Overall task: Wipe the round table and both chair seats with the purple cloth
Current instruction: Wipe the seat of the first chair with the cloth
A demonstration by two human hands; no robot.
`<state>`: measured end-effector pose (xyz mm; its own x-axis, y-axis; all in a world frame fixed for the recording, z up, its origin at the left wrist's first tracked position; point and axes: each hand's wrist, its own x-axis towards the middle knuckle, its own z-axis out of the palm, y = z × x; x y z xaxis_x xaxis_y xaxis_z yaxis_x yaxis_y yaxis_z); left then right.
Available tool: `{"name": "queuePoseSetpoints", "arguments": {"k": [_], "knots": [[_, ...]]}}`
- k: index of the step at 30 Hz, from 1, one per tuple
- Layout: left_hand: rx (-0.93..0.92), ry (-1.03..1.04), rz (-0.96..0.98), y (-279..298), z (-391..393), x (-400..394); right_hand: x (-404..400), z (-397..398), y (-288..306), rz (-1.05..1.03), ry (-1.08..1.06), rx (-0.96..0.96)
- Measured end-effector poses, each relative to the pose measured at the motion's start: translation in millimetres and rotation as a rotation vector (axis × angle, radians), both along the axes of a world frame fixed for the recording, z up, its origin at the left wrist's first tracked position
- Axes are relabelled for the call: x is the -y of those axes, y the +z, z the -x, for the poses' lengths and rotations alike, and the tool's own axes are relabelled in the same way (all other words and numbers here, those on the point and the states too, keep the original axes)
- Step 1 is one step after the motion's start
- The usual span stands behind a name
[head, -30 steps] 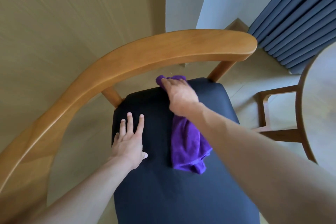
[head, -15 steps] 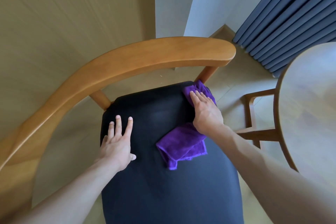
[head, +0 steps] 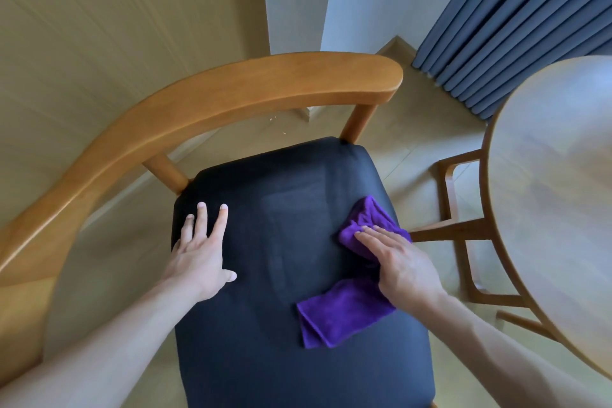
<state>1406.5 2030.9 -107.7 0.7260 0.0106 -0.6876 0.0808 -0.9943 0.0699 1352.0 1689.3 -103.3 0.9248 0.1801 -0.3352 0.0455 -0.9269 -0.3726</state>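
1. A right hand point(head: 402, 267), fingers flat, presses the purple cloth point(head: 344, 315) onto the black chair seat point(head: 284, 209)'s right edge; the left hand point(head: 198, 255) rests flat, holding nothing.
2. Faint streaks suggest wiping is underway.
3. Whether the round table point(head: 556, 192) was wiped cannot be told; no second chair shows.
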Motion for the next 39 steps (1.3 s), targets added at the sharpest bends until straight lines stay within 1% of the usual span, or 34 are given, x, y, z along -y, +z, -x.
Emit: {"name": "queuePoseSetpoints", "arguments": {"k": [2, 4, 6, 7, 8, 10, 12, 13, 14, 18, 21, 25, 28, 33, 36, 39], "knots": [[0.013, 0.003, -0.007, -0.4, 0.1, 1.4, 0.9, -16.6, 2.2, -0.029, -0.111, 0.064], [0.035, 0.015, -0.017, -1.2, 1.7, 4.2, -3.6, -48.3, 5.8, -0.113, -0.356, 0.109], [0.034, 0.023, -0.025, -2.1, 2.9, 6.9, -6.7, -89.2, 9.4, -0.256, -0.607, 0.125], [0.027, 0.025, -0.030, -2.5, 2.6, 7.9, -8.5, -108.9, 10.2, -0.311, -0.675, 0.148], [0.019, 0.024, -0.034, -2.4, 1.6, 8.9, -10.9, -125.7, 10.8, -0.332, -0.699, 0.178], [0.023, 0.017, -0.048, 0.4, -1.0, 11.4, -17.9, -146.2, 6.9, -0.300, -0.618, 0.163], [0.083, -0.046, -0.062, 4.1, -1.5, 17.6, -23.3, -147.2, -8.2, -0.187, -0.418, 0.005], [0.122, -0.102, -0.048, 6.1, -1.0, 23.2, -24.8, -143.2, -17.0, -0.112, -0.340, -0.081], [0.152, -0.158, -0.011, 7.5, -0.6, 30.9, -25.1, -138.6, -24.3, -0.048, -0.296, -0.126], [0.140, -0.225, 0.185, 9.9, -8.2, 83.7, -20.7, -130.8, -34.3, 0.041, -0.222, -0.105], [0.106, -0.216, 0.197, 7.8, -24.6, 124.1, -14.9, -125.1, -26.9, 0.047, -0.190, -0.118], [0.041, -0.233, 0.057, 1.5, -32.7, 154.7, -3.4, -96.6, -15.2, 0.015, -0.164, -0.115], [0.037, -0.242, -0.007, -1.0, -32.7, 160.7, 8.2, -59.8, -11.3, -0.019, -0.148, -0.111], [0.011, -0.256, -0.026, -0.3, -34.3, 158.3, 28.0, 9.4, -10.4, -0.058, -0.106, -0.159], [0.009, -0.256, -0.031, -2.6, -32.8, 159.1, 35.9, 39.6, -2.8, -0.111, -0.179, -0.128], [0.016, -0.250, -0.046, -4.4, -31.7, 159.0, 44.8, 29.3, 9.0, -0.093, -0.339, -0.081]]}}
